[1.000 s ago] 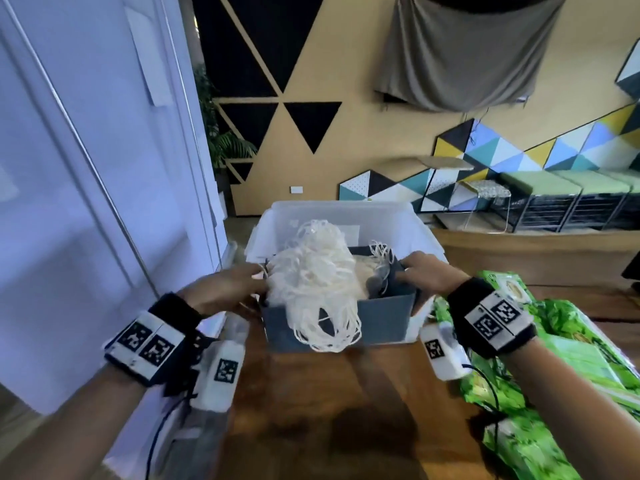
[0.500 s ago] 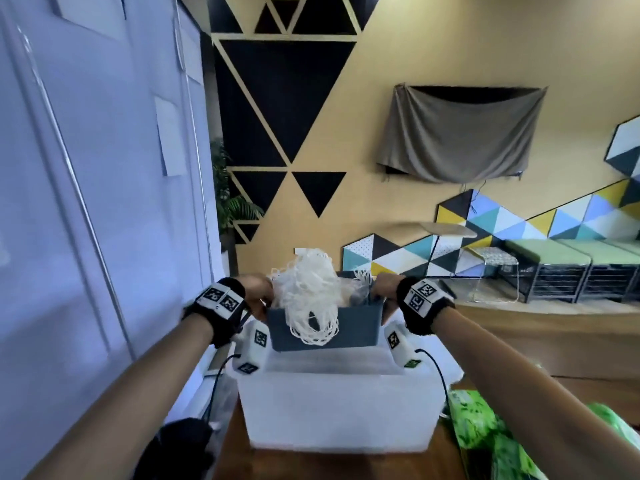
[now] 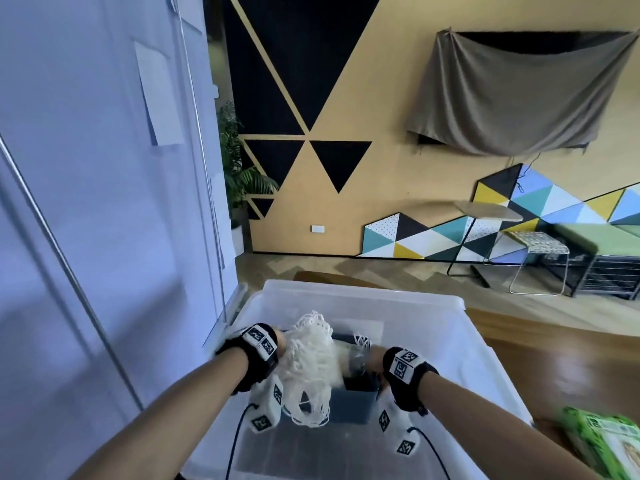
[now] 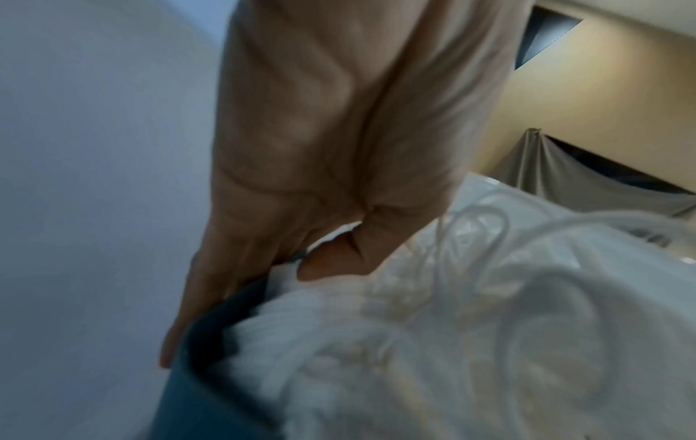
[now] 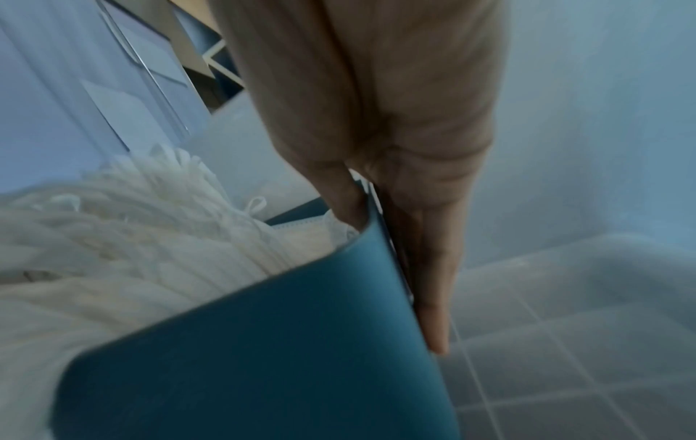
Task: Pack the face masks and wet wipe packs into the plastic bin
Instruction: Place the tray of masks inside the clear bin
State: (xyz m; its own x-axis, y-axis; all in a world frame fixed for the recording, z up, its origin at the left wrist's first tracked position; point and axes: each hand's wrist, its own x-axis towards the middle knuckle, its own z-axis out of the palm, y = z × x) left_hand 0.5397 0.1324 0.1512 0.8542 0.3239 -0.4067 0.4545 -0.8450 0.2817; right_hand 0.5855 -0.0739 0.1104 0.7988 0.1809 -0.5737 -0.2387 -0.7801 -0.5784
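Observation:
A dark blue box [image 3: 353,403] stuffed with white face masks [image 3: 308,362] hangs inside the clear plastic bin [image 3: 363,296], tilted, just above its floor. My left hand [image 3: 278,342] grips the box's left wall, and in the left wrist view the thumb [image 4: 331,262] sits inside against the masks with the fingers [image 4: 196,297] outside. My right hand [image 3: 375,358] grips the right wall [image 5: 263,342], thumb inside and fingers [image 5: 429,282] down the outside. Ear loops spill over the near side. Green wet wipe packs [image 3: 606,441] lie on the table at the lower right.
A pale partition wall [image 3: 86,237] stands close on the left of the bin. The wooden table [image 3: 540,368] runs to the right. The bin's ribbed floor [image 5: 565,357] shows bare beside the box. Chairs and benches stand far back.
The box was held in front of the bin a second ago, then lifted over its rim. Now both hands have lowered it inside the bin.

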